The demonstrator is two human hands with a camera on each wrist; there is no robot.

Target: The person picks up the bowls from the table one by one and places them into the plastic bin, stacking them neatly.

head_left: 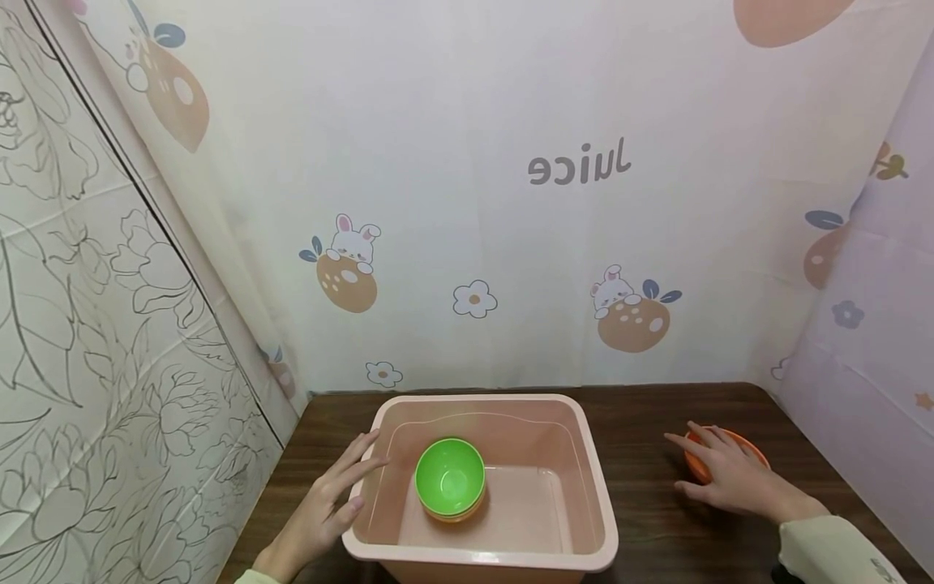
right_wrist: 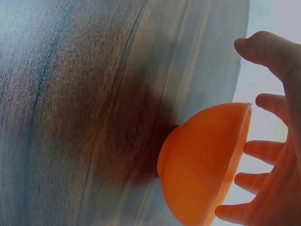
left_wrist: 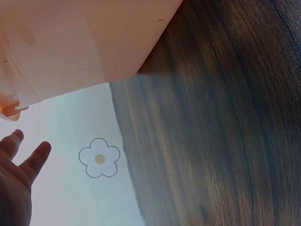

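Observation:
An orange bowl [right_wrist: 202, 160] stands upright on the right of the table. My right hand [head_left: 737, 478] is spread over it, the fingertips at the bowl's rim and the thumb apart from it; whether they touch the rim I cannot tell. Left of centre in a pink plastic tub [head_left: 598, 503] sits a green bowl [head_left: 451, 477], stacked on an orange-toned bowl [head_left: 461, 516] that shows only as an edge below it. Beside the tub's left rim is my left hand [head_left: 324, 499], fingers extended and holding nothing.
The dark wood-grain table [head_left: 642, 535] runs under the tub and the orange bowl. A printed curtain [head_left: 474, 203] hangs along its back edge, and a floral cloth [head_left: 109, 341] hangs on the left.

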